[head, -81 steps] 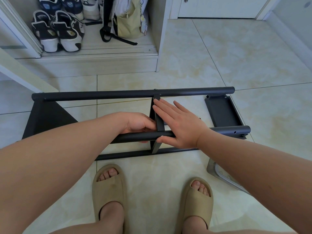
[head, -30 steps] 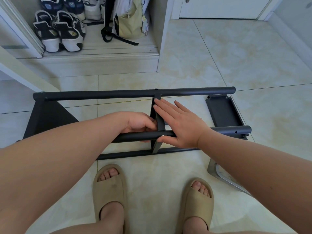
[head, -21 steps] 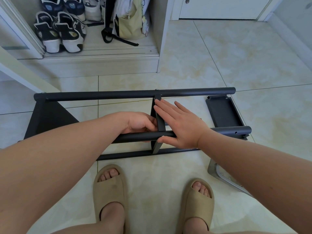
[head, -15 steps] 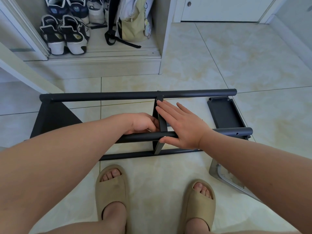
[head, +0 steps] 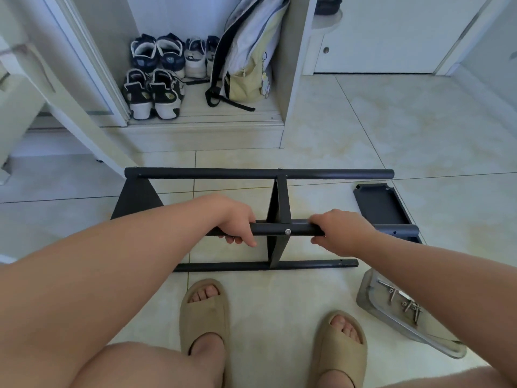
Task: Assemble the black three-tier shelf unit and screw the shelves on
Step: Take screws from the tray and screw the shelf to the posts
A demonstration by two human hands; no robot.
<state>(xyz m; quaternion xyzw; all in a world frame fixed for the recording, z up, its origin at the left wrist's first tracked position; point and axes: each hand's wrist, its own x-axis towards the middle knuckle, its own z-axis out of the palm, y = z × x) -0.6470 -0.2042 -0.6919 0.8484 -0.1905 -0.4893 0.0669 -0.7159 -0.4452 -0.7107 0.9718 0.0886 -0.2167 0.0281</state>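
Note:
The black shelf unit (head: pixel 260 173) lies on its side on the tiled floor, its round poles running left to right. A middle shelf (head: pixel 280 203) stands edge-on between the poles, and an end shelf (head: pixel 137 197) sits at the left. My left hand (head: pixel 237 224) grips the near upper pole (head: pixel 296 228) left of the middle shelf. My right hand (head: pixel 340 231) grips the same pole right of it. A silver screw head (head: pixel 287 231) shows on that pole between my hands. A loose black shelf (head: pixel 380 204) lies flat on the floor at the right.
A clear plastic tray (head: pixel 372 298) holding several screws (head: pixel 411 306) lies on the floor at the right, under my right forearm. My feet in tan slides (head: pixel 205 309) stand just before the unit. Shoes (head: pixel 152 93) and a bag (head: pixel 246 57) fill the open closet behind.
My right hand left the middle shelf, where it lay flat, and now grips the near pole. My left hand moved onto the pole's top. The view pulled back and tilted up.

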